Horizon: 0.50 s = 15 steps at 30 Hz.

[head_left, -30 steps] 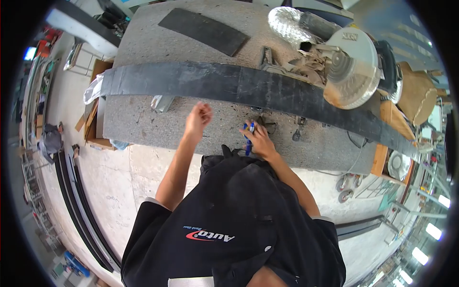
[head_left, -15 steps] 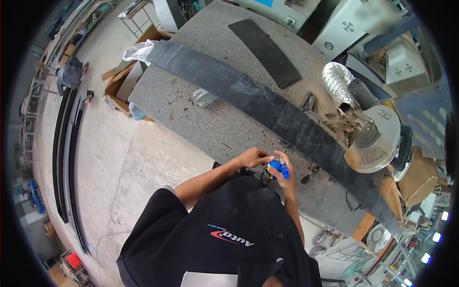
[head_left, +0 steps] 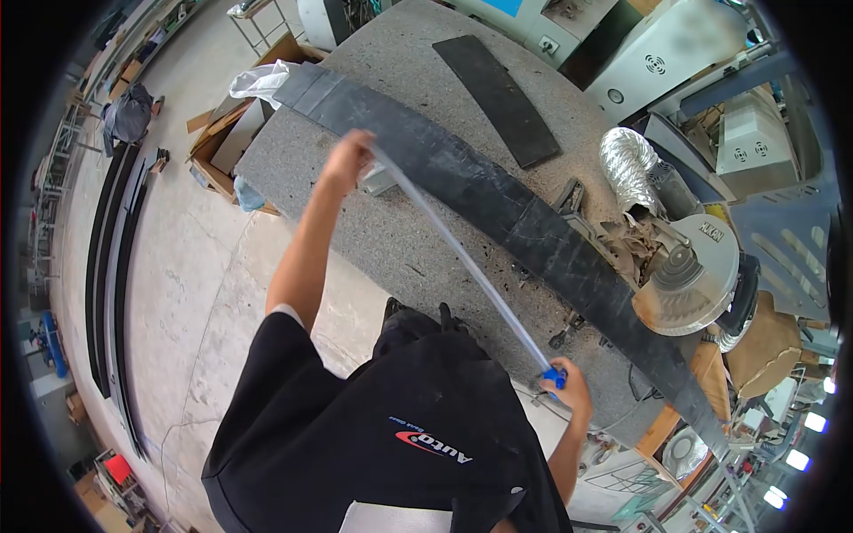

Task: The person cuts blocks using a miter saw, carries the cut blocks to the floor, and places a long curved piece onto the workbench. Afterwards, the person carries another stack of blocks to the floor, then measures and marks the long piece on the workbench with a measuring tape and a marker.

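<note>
The left hand [head_left: 348, 158] pinches the tape's end near the workbench's [head_left: 391, 233] far corner; the right hand [head_left: 569, 386] grips the blue tape measure [head_left: 554, 377] at its near edge, blade [head_left: 462, 258] stretched along the black strip [head_left: 498, 209]

The left hand [head_left: 348, 153] and right hand [head_left: 569, 386] stretch a tape measure [head_left: 462, 262] taut. It runs along the long black strip [head_left: 498, 209], apparently just above the workbench [head_left: 391, 231].

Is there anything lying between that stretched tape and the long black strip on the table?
Nothing visible. The tape, drawn between the left hand and the right hand, runs beside the long black strip above bare tabletop.
</note>
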Available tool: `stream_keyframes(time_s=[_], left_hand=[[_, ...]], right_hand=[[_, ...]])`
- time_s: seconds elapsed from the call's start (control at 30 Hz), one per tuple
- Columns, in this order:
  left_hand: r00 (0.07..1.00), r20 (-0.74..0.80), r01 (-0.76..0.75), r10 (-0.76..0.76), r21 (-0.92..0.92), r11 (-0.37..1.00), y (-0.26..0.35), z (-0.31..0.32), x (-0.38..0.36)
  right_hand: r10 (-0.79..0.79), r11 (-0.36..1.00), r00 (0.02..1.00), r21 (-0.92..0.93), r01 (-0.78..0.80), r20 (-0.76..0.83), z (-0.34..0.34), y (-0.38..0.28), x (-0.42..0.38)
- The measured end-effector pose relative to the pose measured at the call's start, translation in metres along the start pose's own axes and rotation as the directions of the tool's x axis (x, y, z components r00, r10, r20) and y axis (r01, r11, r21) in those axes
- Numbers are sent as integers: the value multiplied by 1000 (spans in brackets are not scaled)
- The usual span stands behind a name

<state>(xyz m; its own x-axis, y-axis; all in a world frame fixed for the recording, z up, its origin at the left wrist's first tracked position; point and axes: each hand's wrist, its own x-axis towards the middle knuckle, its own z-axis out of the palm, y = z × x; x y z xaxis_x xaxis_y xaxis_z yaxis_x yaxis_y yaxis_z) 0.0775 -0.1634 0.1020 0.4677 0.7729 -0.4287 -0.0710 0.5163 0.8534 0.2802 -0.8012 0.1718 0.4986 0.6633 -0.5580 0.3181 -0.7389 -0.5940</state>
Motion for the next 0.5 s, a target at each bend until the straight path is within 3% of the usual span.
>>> stream_keyframes(time_s=[0.07,0.1,0.17,0.2,0.27,0.3,0.37,0.4,0.47,0.5], left_hand=[[959,-282,-154,6,-507,848,20,-32,30],[960,-279,-153,6,-508,848,18,-29,27],[930,-321,-304,181,-391,869,7,-11,5],[950,-190,-267,246,-92,959,-6,6,-19],[969,-20,-241,248,168,956,-49,51,-57],[988,28,-156,154,142,977,-74,81,-83],[969,241,-136,54,338,931,-132,116,-132],[950,304,-30,-73,323,946,-171,125,-149],[871,405,104,-279,404,909,-182,146,-201],[872,403,105,-279,403,909,-184,144,-205]], right_hand=[[19,997,999,-69,-22,-46,-5,6,-9],[44,998,998,-51,-46,-42,-7,6,-11],[71,997,997,-33,-72,-42,-10,-2,-13],[55,998,998,-34,-56,-42,-7,-15,-9],[38,999,998,-33,-39,-42,2,-34,3],[12,1000,999,-11,-13,-38,8,-42,11],[-15,1000,999,10,15,-31,17,-53,24],[-16,1000,999,3,16,-41,20,-58,29],[-18,1000,999,-8,18,-48,21,-62,32],[-26,1000,998,-9,26,-54,22,-63,32]])
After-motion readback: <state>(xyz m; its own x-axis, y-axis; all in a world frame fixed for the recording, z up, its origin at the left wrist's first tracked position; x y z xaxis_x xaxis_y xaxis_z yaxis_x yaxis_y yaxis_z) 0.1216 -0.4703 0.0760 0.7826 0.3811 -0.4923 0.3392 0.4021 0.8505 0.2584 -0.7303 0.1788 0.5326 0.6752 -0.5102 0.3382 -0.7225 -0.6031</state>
